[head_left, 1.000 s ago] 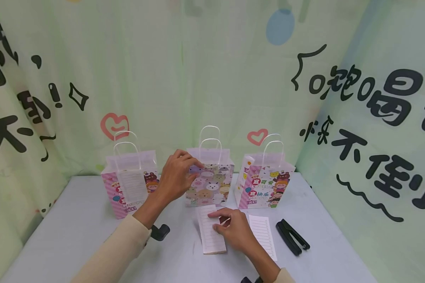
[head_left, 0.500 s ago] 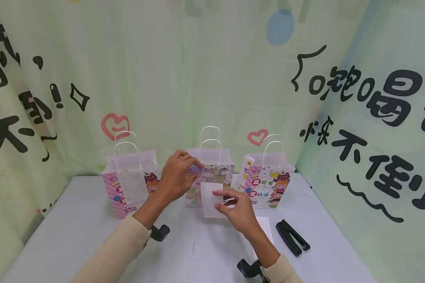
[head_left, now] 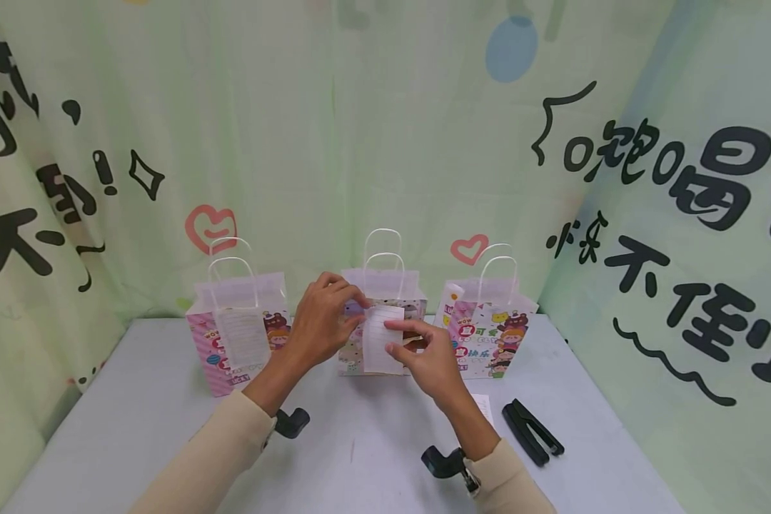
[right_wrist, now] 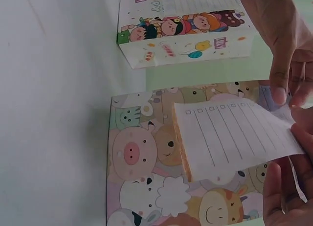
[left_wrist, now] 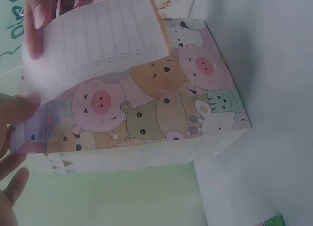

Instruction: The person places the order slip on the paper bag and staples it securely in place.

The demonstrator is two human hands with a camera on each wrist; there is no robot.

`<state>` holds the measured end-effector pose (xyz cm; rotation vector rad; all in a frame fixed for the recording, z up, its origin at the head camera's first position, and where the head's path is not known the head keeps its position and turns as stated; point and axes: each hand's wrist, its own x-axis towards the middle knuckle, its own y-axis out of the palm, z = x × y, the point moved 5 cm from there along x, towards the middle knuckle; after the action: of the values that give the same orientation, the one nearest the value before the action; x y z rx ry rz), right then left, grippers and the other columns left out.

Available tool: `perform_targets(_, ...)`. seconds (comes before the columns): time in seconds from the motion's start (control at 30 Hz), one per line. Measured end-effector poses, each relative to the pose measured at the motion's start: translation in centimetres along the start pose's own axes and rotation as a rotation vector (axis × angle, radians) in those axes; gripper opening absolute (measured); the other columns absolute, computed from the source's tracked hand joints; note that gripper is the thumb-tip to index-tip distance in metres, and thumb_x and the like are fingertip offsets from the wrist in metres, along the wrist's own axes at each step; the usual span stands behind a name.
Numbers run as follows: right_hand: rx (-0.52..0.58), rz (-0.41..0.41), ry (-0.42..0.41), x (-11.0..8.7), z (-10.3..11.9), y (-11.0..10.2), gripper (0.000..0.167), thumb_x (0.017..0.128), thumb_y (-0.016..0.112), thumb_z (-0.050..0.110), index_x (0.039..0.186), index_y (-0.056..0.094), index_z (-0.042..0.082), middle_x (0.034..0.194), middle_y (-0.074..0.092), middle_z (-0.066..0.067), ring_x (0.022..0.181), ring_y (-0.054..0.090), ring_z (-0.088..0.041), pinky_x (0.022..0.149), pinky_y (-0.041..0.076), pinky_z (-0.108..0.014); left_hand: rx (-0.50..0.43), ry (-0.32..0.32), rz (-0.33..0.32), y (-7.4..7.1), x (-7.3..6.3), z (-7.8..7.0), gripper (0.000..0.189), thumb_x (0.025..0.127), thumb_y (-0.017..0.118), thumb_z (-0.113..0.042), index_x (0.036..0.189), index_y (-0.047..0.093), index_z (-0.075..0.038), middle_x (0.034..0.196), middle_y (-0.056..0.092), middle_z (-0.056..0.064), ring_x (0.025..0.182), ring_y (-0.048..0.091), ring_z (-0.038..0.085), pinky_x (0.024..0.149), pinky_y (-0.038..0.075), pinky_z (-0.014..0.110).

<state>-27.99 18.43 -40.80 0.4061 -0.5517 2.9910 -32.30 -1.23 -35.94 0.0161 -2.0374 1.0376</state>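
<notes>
My right hand (head_left: 433, 357) pinches a lined checklist sheet (head_left: 382, 350) between thumb and fingers. It holds the sheet up against the front of the middle gift bag (head_left: 350, 360), which is printed with cartoon animals. In the right wrist view the sheet (right_wrist: 220, 138) bows away from the bag, its torn orange-brown edge toward the bag's base. My left hand (head_left: 324, 318) grips the bag's upper left edge, its thumb in front, close to the sheet's top corner. The left wrist view shows the thumb overlapping that corner of the sheet (left_wrist: 112, 35).
On the left stands a pink gift bag (head_left: 202, 350) with a lined sheet (head_left: 244, 335) on its front. A similar bag (head_left: 488, 343) is on the right. A black stapler (head_left: 532, 432) lies beside another sheet (head_left: 482, 407), partly hidden by my right forearm.
My right hand has lifted the lined sheet from the table up to the middle bag's front, near my left hand. The left hand has stayed at the bag's edge.
</notes>
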Motion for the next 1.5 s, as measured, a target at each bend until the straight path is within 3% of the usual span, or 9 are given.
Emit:
perform_targets(0.33,0.025,-0.016,0.007,0.4,0.0,0.1,0.029,0.091,0.084,0.01,0.119,0.082,0.018,0.124,0.074,-0.005,0.098,0.067,-0.026,0.089,0.057,-0.028,-0.022,-0.01,-0.017,0.2,0.0,-0.2,0.025,0.086,0.09,-0.016,0.106,0.075,-0.015,0.108,0.08,0.003,0.113,0.061,0.025,0.104,0.055,0.046)
perform_targets(0.7,0.041,-0.018,-0.01,0.8,0.3,0.1,0.029,0.091,0.083,0.008,0.118,0.082,0.017,0.123,0.074,-0.005,0.098,0.066,-0.027,0.088,0.056,-0.027,0.027,0.017,-0.023,0.7,0.2,-0.5,0.013,0.085,0.09,-0.015,0.093,0.08,-0.016,0.099,0.081,0.003,0.115,0.061,0.025,0.101,0.054,0.046)
perform_targets(0.97,0.048,-0.008,-0.02,0.7,0.2,-0.1,0.031,0.091,0.083,0.01,0.122,0.08,0.016,0.125,0.072,-0.007,0.101,0.066,-0.027,0.09,0.056,-0.025,0.019,0.03,-0.063,1.1,0.3,-0.2,0.01,0.086,0.089,-0.011,0.09,0.081,-0.015,0.094,0.081,0.003,0.111,0.06,0.025,0.095,0.053,0.044)
perform_targets(1.1,0.016,-0.029,-0.015,0.5,0.0,-0.9,0.031,0.092,0.084,0.012,0.121,0.079,0.016,0.126,0.073,-0.005,0.105,0.068,-0.025,0.093,0.056,-0.027,0.003,0.028,-0.065,1.1,0.3,-0.2,0.011,0.086,0.089,-0.01,0.089,0.08,-0.015,0.093,0.081,0.003,0.112,0.06,0.025,0.095,0.053,0.044)
perform_targets(1.37,-0.123,-0.101,-0.017,-1.0,-0.4,-3.9,0.032,0.091,0.086,0.017,0.121,0.079,0.02,0.124,0.075,0.0,0.111,0.067,-0.026,0.097,0.057,-0.047,-0.013,0.004,-0.055,1.1,0.2,-0.2,0.008,0.088,0.087,-0.009,0.09,0.081,-0.015,0.096,0.081,0.003,0.114,0.059,0.025,0.096,0.052,0.044)
perform_targets(1.5,-0.208,-0.132,-0.045,-2.1,-0.4,-5.8,0.033,0.09,0.087,0.018,0.122,0.079,0.02,0.126,0.074,-0.002,0.114,0.068,-0.03,0.095,0.058,-0.048,-0.015,0.007,-0.063,1.0,0.1,-0.2,0.01,0.086,0.087,-0.008,0.09,0.081,-0.014,0.095,0.081,0.003,0.114,0.059,0.026,0.095,0.052,0.044)
